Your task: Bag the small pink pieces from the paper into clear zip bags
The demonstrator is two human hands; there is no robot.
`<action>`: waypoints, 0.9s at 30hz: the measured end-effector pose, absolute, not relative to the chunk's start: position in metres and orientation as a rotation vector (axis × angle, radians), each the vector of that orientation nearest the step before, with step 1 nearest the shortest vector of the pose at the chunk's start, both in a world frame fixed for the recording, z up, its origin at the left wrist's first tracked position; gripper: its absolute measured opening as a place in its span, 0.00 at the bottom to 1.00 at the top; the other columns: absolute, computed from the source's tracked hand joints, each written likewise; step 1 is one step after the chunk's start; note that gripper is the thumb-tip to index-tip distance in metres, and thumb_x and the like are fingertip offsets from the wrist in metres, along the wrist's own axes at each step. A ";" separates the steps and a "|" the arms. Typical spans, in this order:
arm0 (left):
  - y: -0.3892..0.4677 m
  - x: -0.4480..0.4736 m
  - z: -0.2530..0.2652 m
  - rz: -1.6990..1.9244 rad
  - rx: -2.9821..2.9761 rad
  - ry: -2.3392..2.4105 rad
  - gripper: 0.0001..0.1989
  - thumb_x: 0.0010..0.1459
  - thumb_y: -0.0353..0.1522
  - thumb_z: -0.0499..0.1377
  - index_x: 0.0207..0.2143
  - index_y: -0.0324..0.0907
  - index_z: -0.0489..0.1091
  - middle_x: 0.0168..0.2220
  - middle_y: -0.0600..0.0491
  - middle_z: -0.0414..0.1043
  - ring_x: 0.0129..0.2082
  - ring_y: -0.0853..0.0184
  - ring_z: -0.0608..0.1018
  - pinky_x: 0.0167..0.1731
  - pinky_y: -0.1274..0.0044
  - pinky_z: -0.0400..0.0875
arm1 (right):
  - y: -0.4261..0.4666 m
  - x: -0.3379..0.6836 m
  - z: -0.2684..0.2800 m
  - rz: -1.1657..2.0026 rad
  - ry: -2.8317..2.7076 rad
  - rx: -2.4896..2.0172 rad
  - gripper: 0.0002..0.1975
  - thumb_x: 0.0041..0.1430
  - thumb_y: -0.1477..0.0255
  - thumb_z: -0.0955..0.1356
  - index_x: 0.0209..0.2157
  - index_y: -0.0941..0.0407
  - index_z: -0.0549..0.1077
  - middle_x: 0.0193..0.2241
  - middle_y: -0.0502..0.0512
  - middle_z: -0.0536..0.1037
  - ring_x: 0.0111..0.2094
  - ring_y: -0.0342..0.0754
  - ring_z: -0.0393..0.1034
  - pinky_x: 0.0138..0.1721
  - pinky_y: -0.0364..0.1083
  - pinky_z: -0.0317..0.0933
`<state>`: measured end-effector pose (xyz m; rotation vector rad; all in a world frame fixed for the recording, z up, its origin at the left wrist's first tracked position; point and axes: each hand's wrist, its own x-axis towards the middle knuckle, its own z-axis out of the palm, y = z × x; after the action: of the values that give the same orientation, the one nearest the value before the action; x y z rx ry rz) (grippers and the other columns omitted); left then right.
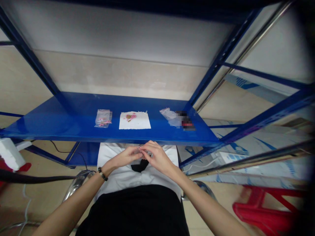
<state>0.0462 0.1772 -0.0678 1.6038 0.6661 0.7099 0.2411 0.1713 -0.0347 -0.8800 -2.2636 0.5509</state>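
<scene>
My left hand (130,156) and my right hand (157,158) meet above my lap, just below the shelf's front edge. Both are closed, fingertips pinched together. What sits between them is too small to make out. Beyond them on the blue shelf lies a white cloth (136,124) with a pink and gold-green design or pieces on it. A clear zip bag (103,117) with small pink pieces lies to its left. To the right of the cloth is a crumpled clear plastic bag (169,115), beside a dark item (186,122) that is pixelated.
The blue metal shelf (78,126) has uprights on both sides and a wall behind. A white box-like object (11,154) and a cable are at the left. A red stool (263,209) stands low at the right.
</scene>
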 end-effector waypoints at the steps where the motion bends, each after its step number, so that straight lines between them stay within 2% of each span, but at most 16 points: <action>1: 0.178 0.046 -0.069 0.712 1.587 0.662 0.18 0.63 0.39 0.57 0.47 0.34 0.72 0.46 0.44 0.75 0.46 0.60 0.74 0.49 0.70 0.66 | 0.172 0.242 -0.034 0.575 -2.254 -0.887 0.08 0.62 0.78 0.65 0.41 0.56 0.75 0.37 0.56 0.79 0.40 0.50 0.70 0.44 0.50 0.61; 7: 0.180 0.046 -0.073 0.713 1.590 0.673 0.18 0.62 0.39 0.58 0.48 0.35 0.72 0.48 0.44 0.74 0.49 0.58 0.73 0.50 0.70 0.65 | 0.170 0.242 -0.028 0.862 -2.157 -0.915 0.08 0.63 0.76 0.65 0.41 0.56 0.76 0.40 0.55 0.79 0.39 0.47 0.73 0.41 0.44 0.63; 12: 0.178 0.046 -0.067 0.708 1.583 0.686 0.17 0.62 0.39 0.58 0.47 0.35 0.69 0.45 0.45 0.73 0.46 0.60 0.72 0.49 0.71 0.65 | 0.168 0.241 -0.024 0.946 -2.169 -0.893 0.07 0.65 0.73 0.64 0.41 0.56 0.73 0.39 0.54 0.78 0.38 0.46 0.72 0.42 0.44 0.63; 20: 0.173 0.045 -0.057 0.645 1.714 0.728 0.13 0.60 0.37 0.58 0.41 0.37 0.67 0.38 0.49 0.70 0.38 0.64 0.72 0.40 0.74 0.67 | 0.163 0.240 -0.023 0.881 -2.322 -0.837 0.07 0.62 0.76 0.65 0.42 0.56 0.70 0.38 0.53 0.76 0.36 0.45 0.70 0.40 0.44 0.63; 24: 0.174 0.044 -0.057 0.625 1.770 0.738 0.13 0.58 0.36 0.60 0.42 0.37 0.66 0.39 0.50 0.70 0.39 0.64 0.72 0.40 0.74 0.67 | 0.162 0.240 -0.021 0.793 -2.403 -0.759 0.06 0.62 0.77 0.65 0.40 0.57 0.71 0.38 0.54 0.76 0.39 0.46 0.70 0.43 0.44 0.63; 27: 0.172 0.045 -0.061 0.629 1.913 0.809 0.10 0.56 0.30 0.59 0.41 0.39 0.64 0.39 0.50 0.70 0.39 0.64 0.72 0.40 0.74 0.67 | 0.162 0.241 -0.022 0.696 -2.480 -0.705 0.05 0.61 0.77 0.65 0.38 0.57 0.72 0.37 0.53 0.76 0.41 0.46 0.70 0.45 0.45 0.62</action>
<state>0.0454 0.1719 -0.0610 1.9127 0.8092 0.6293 0.2405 0.1619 -0.0218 -0.7048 -2.4805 0.6961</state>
